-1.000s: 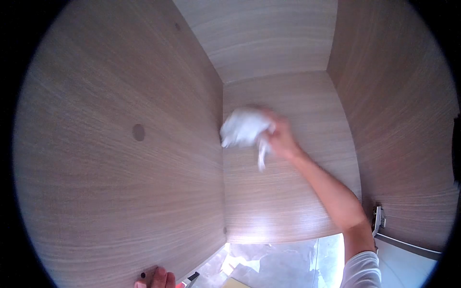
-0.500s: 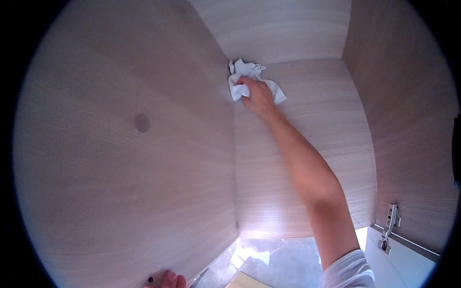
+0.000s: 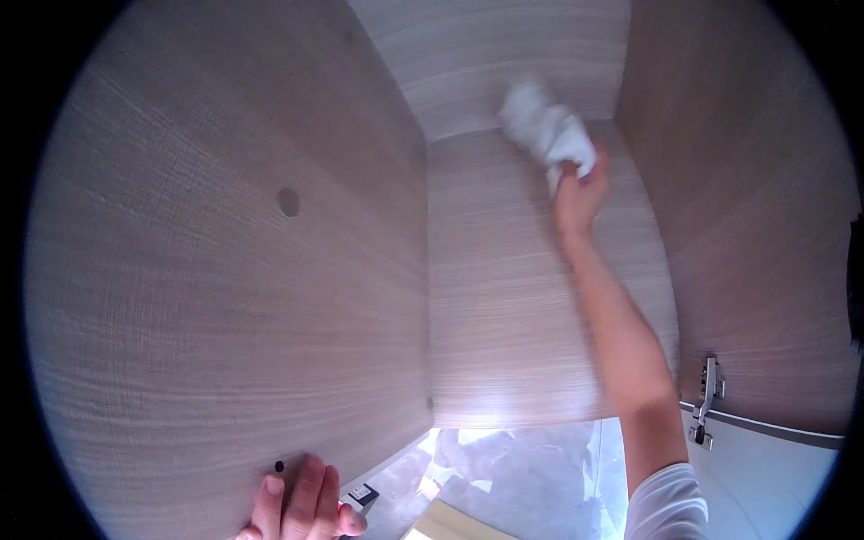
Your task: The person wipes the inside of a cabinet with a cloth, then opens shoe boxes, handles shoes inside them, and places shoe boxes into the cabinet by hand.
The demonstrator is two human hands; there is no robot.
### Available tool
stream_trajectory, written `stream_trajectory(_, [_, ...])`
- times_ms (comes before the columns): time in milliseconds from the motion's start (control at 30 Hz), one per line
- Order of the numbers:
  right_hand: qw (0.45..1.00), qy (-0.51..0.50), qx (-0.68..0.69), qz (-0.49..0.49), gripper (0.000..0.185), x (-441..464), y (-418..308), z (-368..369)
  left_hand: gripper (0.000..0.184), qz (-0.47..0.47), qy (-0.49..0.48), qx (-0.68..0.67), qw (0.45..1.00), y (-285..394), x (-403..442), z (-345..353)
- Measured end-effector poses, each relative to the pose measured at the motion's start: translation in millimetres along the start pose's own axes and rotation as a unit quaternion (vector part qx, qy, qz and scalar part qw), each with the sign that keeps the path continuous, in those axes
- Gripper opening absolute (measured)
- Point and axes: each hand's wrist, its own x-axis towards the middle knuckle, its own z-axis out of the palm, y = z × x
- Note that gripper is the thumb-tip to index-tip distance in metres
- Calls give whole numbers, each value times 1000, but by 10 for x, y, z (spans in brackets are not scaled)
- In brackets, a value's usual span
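Inside a wood-grain cabinet, my right hand (image 3: 580,193) is closed on a white cloth (image 3: 551,128), near where the inner panel (image 3: 522,270) meets the back panel (image 3: 504,54). The cloth is bunched and blurred by motion. At the lower left my left hand (image 3: 301,504) rests against the left side panel (image 3: 225,315), fingers apart, just under a small dark hole (image 3: 279,466). Nothing shows in that hand; its lower part is cut off by the frame.
A metal hinge (image 3: 708,400) joins the right side panel (image 3: 756,225) to a white door (image 3: 765,468). Below the cabinet lie a grey marbled floor (image 3: 531,468), a pale yellow board (image 3: 454,524) and a small black-and-white item (image 3: 362,495).
The right hand has moved with the cloth from the left back corner toward the right. The left hand shows more fully, a little higher in view, and the view has shifted slightly.
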Motion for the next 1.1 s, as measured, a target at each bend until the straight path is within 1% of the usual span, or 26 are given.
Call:
stream_trajectory(33, [993, 37, -101, -50, 39, 283, 385, -28, 28, 6, -1, -1, 1000, -7, 13, -30])
stream_trajectory(67, [972, 71, -199, -101, 39, 467, 637, 2, 27, 12, -5, -1, 1000, 1, 17, -49])
stream_trajectory(100, [973, 71, -196, -99, 39, 507, 660, 84, 27, 19, -9, -4, 1000, -10, 24, -66])
stream_trajectory(167, [958, -86, -274, -17, 38, 562, 713, 220, 27, 30, -17, -7, 999, -24, 34, -98])
stream_trajectory(200, [958, -86, -272, -16, 38, 565, 728, 341, 27, 33, -20, -10, 999, -39, 40, -106])
stream_trajectory(267, [956, -191, -217, 49, 35, 478, 757, 684, 26, 43, -28, -10, 999, -43, 57, -127])
stream_trajectory(333, [936, -291, -195, 43, 36, 310, 858, 1009, 26, 53, -35, -11, 998, -51, 56, -166])
stream_trajectory(400, [921, -360, -145, 16, 37, -65, 754, 1230, 25, 62, -42, -10, 997, -69, 59, -207])
stream_trajectory(467, [922, -351, -155, 39, 34, -308, 527, 1310, 25, 72, -39, 2, 997, -92, 47, -202])
stream_trajectory(500, [924, -339, -166, 61, 32, -387, 444, 1286, 26, 68, 12, 17, 997, -103, 27, -94])
stream_trajectory(533, [926, -334, -166, 62, 32, -439, 473, 1228, 28, 67, 63, 32, 995, -127, 34, 26])
stream_trajectory(600, [907, -399, -63, 121, 30, -557, 521, 1012, 34, 56, 164, 52, 984, -129, 61, 212])
stream_trajectory(633, [907, -408, -64, 90, 34, -676, 431, 864, 35, 45, 188, 57, 979, -102, 79, 189])
stream_trajectory(667, [893, -433, -68, 100, 36, -896, 273, 718, 37, 34, 212, 62, 975, -67, 59, 161])
stream_trajectory(700, [884, -448, -75, 111, 38, -1038, 104, 569, 37, 38, 202, 75, 976, -66, 103, 122])
stream_trajectory(767, [882, -461, -50, 87, 39, -1411, -172, 206, 36, 36, 193, 81, 977, -58, 115, 67])
stream_trajectory(800, [868, -476, -58, 127, 39, -1569, -412, 0, 35, 34, 188, 84, 978, -55, 123, 40])
stream_trajectory(833, [871, -479, -34, 102, 40, -1847, -434, -200, 35, 19, 177, 75, 981, -41, 122, 54])
stream_trajectory(867, [851, -499, -47, 157, 39, -2029, -724, -428, 34, 3, 163, 64, 984, -22, 114, 63])
stream_trajectory(900, [815, -543, -92, 182, 40, -2146, -1002, -614, 34, -5, 168, 61, 984, -12, 107, 85])
stream_trajectory(933, [789, -570, -72, 216, 44, -2314, -1165, -791, 32, -14, 183, 47, 982, -32, 118, 93])
stream_trajectory(967, [742, -629, -80, 217, 46, -2356, -1272, -905, 30, -23, 200, 36, 979, -39, 142, 103])
stream_trajectory(1000, [712, -665, -20, 223, 44, -2380, -1223, -1036, 28, -32, 217, 22, 976, -32, 160, 106])
stream_trajectory(1033, [743, -578, 6, 337, 41, -2351, -1207, -1148, 28, -36, 221, 18, 974, -31, 172, 133])
stream_trajectory(1067, [757, -479, 36, 443, 39, -2303, -1184, -1244, 25, -38, 244, 3, 969, -27, 177, 157])
stream_trajectory(1100, [811, -395, 90, 421, 37, -2159, -1126, -1284, 23, -43, 266, -7, 963, -34, 182, 169])
